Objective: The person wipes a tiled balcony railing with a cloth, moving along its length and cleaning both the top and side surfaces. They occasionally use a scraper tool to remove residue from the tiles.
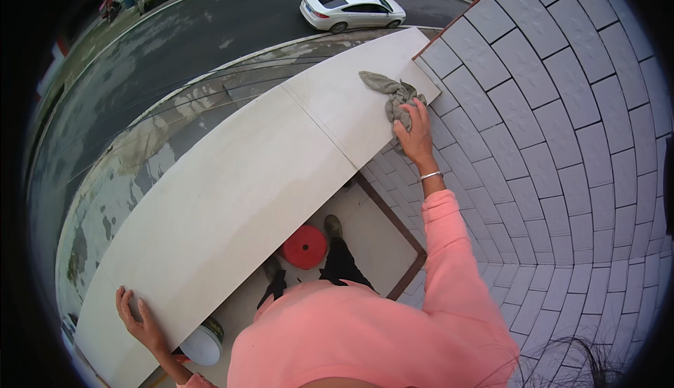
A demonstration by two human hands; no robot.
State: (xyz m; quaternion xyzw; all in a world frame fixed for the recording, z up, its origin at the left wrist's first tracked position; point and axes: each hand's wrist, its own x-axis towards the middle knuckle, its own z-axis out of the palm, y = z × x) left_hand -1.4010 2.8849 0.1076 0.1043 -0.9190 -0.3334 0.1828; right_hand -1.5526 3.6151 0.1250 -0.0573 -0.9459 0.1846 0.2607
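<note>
A grey cloth (397, 96) lies bunched on the pale slab top of a balcony parapet (226, 177), close to the tiled wall at the right. My right hand (416, 130) grips the near part of this cloth, and some of it hangs by the slab's inner edge. At the lower left, my left hand (138, 320) rests on the same slab with its fingers apart and nothing in them.
Beyond the parapet's outer edge, a street with a white car (353, 9) lies far below. A white-tiled wall (526, 125) rises at the right. On the floor are a round red stool (304, 247) by my feet and a bucket (202, 345) below the slab.
</note>
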